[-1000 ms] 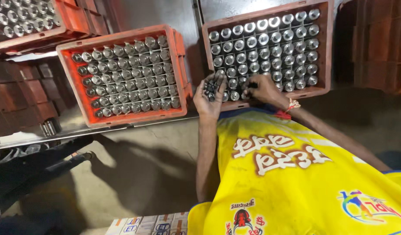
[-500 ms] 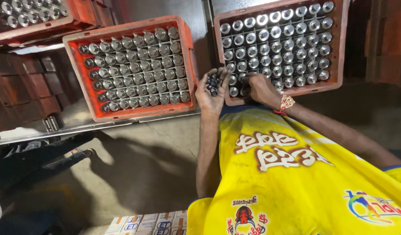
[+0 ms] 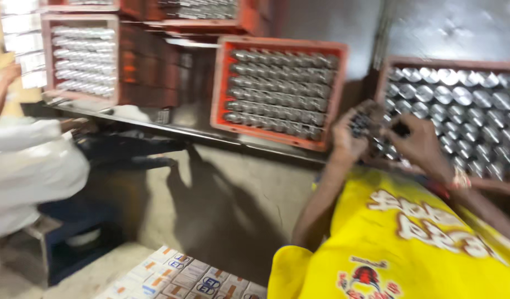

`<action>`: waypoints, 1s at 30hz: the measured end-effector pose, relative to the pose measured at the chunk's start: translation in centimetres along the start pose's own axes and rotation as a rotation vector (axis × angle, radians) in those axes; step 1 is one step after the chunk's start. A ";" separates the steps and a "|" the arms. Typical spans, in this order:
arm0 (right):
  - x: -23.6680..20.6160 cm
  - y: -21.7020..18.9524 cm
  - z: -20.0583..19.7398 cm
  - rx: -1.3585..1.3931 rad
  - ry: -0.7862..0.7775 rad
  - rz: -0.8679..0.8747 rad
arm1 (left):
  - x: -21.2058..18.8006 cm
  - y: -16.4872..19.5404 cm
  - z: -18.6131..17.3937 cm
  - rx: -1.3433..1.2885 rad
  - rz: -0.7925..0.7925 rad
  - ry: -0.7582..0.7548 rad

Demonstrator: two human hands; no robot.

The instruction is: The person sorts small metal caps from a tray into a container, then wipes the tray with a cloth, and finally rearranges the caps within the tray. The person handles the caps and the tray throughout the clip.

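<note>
My left hand [image 3: 349,133] is raised palm up and cupped around a handful of small dark metal caps [image 3: 361,123]. It hovers at the left edge of a red crate [image 3: 383,83] filled with rows of silver-topped bottles [image 3: 465,111]. My right hand [image 3: 415,141] is just to the right of it, fingers bent down over the bottle tops at the crate's near left corner. Motion blur hides whether its fingers pinch a cap. Both forearms reach out from my yellow printed shirt [image 3: 410,249].
A second red crate of silver-topped bottles [image 3: 280,91] stands left of mine on a metal ledge [image 3: 172,130]. More crates [image 3: 83,58] stand further left and above. A person in white [image 3: 33,166] is at the far left. Printed cartons [image 3: 183,274] lie on the floor.
The view has swung left and become blurred, so my crate now sits at the right edge. A person in white has come into view. My hands stay together at the crate's corner.
</note>
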State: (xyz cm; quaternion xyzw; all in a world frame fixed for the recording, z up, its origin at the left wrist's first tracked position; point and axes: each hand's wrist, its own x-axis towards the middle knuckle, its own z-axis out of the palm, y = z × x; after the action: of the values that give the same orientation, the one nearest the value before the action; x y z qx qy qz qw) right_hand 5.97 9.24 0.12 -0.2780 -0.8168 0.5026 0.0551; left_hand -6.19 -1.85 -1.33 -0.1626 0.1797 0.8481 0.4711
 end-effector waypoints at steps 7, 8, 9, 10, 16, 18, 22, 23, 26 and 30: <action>1.2 -3.1 2.1 -0.104 -0.088 -0.406 | 0.1 -0.8 -0.9 0.235 0.149 -0.016; 1.0 -3.0 1.6 -0.075 -0.091 -0.437 | 0.2 -1.0 -1.3 0.200 0.128 -0.015; 0.5 -3.0 1.3 -0.039 -0.100 -0.465 | -0.1 -0.9 -1.9 0.166 0.108 -0.004; -0.1 -2.9 0.7 -0.025 -0.099 -0.459 | -0.2 -0.8 -2.4 0.181 0.122 -0.001; -3.7 -1.1 -4.5 -0.060 -0.120 -0.039 | -1.7 -0.2 -5.1 -0.156 0.113 0.068; -4.5 0.2 -6.1 -0.169 -0.085 0.025 | -1.7 -0.4 -5.6 -0.158 0.106 0.111; -5.5 2.0 -5.5 -0.263 -0.125 0.048 | -1.2 -1.5 -6.0 -0.171 0.009 0.074; -5.7 2.1 -5.1 -0.333 -0.131 -0.003 | -1.0 -1.9 -5.9 -0.157 -0.005 0.054; -6.1 2.2 -4.3 -0.383 -0.143 -0.015 | -0.9 -2.7 -5.5 -0.069 -0.025 0.032; -6.1 2.4 -4.7 -0.360 -0.135 -0.022 | -0.9 -2.9 -4.7 -0.035 -0.071 0.070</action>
State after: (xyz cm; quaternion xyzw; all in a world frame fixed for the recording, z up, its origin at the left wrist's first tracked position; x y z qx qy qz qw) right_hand 13.85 10.68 1.51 -0.2400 -0.8983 0.3654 -0.0449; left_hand -2.76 -3.30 -5.52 -0.2065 0.1754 0.8276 0.4915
